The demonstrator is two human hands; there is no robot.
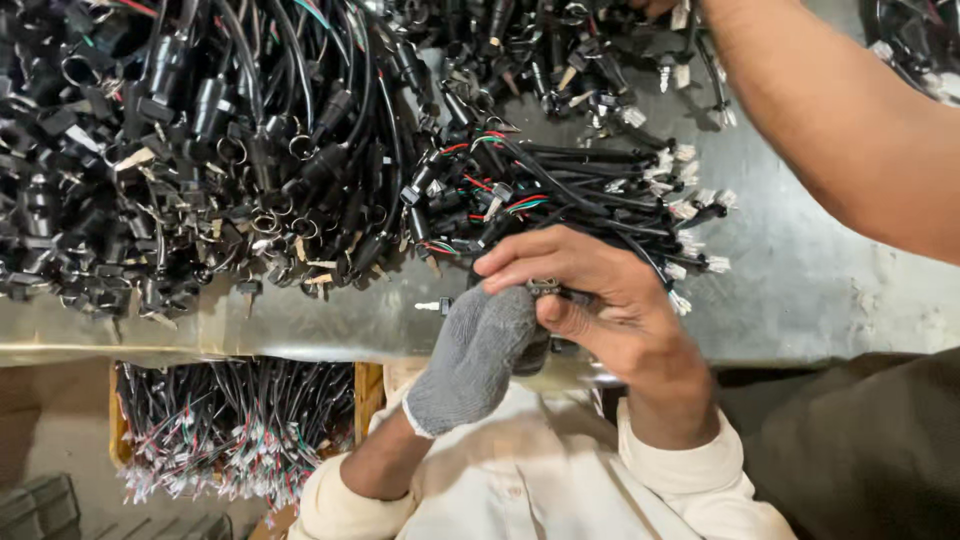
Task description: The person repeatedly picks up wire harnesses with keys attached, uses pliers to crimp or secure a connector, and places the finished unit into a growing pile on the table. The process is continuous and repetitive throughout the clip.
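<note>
Your gloved left hand (478,352) and bare right hand (590,300), grips clamped together on a small black connector (545,288), table (800,290) centre. Harness pile (560,195) at 12 o'clock: trailing wires could snag, dragging it off.

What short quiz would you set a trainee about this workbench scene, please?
1. True or false: the person's right hand wears a grey knitted glove.
2. Where is the crate of wire harnesses?
A. on the metal table
B. below the table's near edge, at the left of the view
C. in a co-worker's hand
3. In a few words: what does the right hand pinch at its fingertips?

Key
1. False: the left hand wears the glove; the right is bare.
2. B.
3. A small black part with wires attached.
</note>
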